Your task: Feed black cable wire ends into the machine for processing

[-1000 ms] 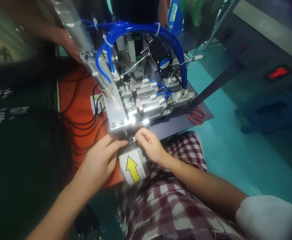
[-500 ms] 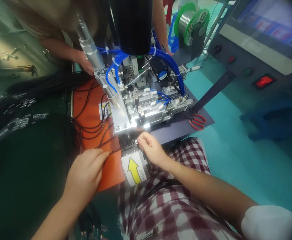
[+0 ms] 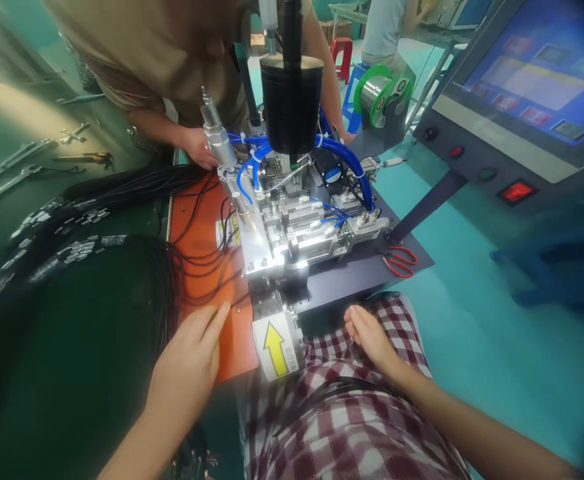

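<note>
Cable (image 3: 241, 300), thin & dark, runs from the fingertips of your L hand (image 3: 192, 352) twd the near L end of the metal machine (image 3: 317, 248), over the orange board (image 3: 239, 343). L hand: fingers & thumb drawn together at the cable; the pinch is hidden, so no way to tell if it's truly gripped. R hand (image 3: 367, 333): fingers curled in, above checked cloth (image 3: 359, 417), apart from the machine; nothing shows in it. Yellow-arrow sign (image 3: 278, 350) sits btwn the hands.

Progress, judging by layout: looks mid-run. Several black cables (image 3: 209, 272) lie looped on the board, L of the machine; thick bundle (image 3: 122, 190) w/ silvery ends lies further L, on the green bench (image 3: 92, 333). Which are done vs. left: unclear.

Also: red-handled pliers (image 3: 391, 254) on the base's R side; co-worker's hand (image 3: 199, 148) near the machine's far L; lit screen (image 3: 537, 77) upper R.
</note>
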Tool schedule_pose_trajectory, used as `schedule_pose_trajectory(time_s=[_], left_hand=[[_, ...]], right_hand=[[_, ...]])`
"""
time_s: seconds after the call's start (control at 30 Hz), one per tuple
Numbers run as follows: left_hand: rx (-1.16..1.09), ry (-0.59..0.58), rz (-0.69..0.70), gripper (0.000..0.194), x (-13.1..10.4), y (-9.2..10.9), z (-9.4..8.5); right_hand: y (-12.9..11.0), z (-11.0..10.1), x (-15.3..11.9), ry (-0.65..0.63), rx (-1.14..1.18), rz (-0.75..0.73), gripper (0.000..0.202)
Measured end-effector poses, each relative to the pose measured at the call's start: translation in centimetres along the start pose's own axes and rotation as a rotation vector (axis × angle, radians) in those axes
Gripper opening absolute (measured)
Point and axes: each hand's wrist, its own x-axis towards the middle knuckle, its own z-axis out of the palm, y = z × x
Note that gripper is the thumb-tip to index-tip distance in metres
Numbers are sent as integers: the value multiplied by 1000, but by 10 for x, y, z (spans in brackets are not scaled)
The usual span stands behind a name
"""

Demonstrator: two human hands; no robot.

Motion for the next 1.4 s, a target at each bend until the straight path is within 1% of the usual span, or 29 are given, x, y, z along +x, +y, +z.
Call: schedule_pose_trajectory(time_s=[0.07,0.13,0.23,0.37,0.47,0.57,0.6,0.63,0.67,0.7,0.73,0.77,0.8,0.83,0.87,0.9,0.93,1.0,1.07,1.13,1.23,1.3,1.33,1.4], left_hand=[[-38,-11,-73,48,11,-8,4],[-74,-48,-134,45,20,-14,7],[-118,-61,-170,45,26,-15,8],[-123,-57,-186,46,26,-10,3],[-135,-90,-196,45,25,-6,-1],[-168,-145,-200,44,27,-8,-5],[-184,-164,-195,45,28,-10,-7],[-202,-181,-188,45,28,-13,-10],[-224,-198,-171,45,29,-16,-14],[-248,-216,-148,44,28,-20,-20],[-271,-233,-122,43,27,-24,-28],[-291,-250,-91,40,26,-28,-36],[-312,-282,-43,35,23,-32,-44],[-329,-321,12,31,20,-36,-52],[-341,-359,70,29,16,-40,-58],[-344,-392,121,29,12,-42,-64],[-339,-416,161,29,8,-44,-68],[-319,-439,215,29,1,-46,-72],[-294,-443,255,26,-4,-46,-73],[-273,-441,295,24,-6,-48,-73],[-247,-424,344,25,-6,-53,-76],[-233,-386,362,27,-5,-57,-80],[-224,-364,364,27,-4,-59,-83],[-189,-323,359,29,-2,-59,-87]], right_hand=[[-2,5,-1,-21,-3,7,52],[-6,11,-2,-44,-9,10,53],[-10,15,-6,-71,-21,12,54],[-11,11,-10,-104,-44,10,57],[-14,2,-13,-48,-72,-9,59],[-27,-5,-23,95,-123,-149,53],[-34,-4,-29,116,-163,-226,48],[-43,-2,-38,100,-219,-310,44],[-52,3,-48,32,-282,-397,39],[-61,11,-59,-137,-334,-474,34],[-69,22,-70,-385,-382,-509,31],[-76,35,-80,-615,-433,-480,27],[-80,51,-88,-799,-472,-396,21],[-82,68,-94,-905,-481,-263,18],[-82,85,-98,-946,-476,-126,21],[-80,101,-99,-942,-456,-47,26],[-77,115,-99,-902,-438,-48,31],[-69,137,-96,-880,-442,-79,37],[-63,147,-93,-905,-432,-73,39],[-62,147,-93,-953,-380,-44,47],[-70,138,-95,-957,-324,-38,72],[-79,130,-97,-929,-385,-58,85],[-83,126,-98,-921,-439,-68,89],[-92,120,-97,-929,-520,-84,89]])
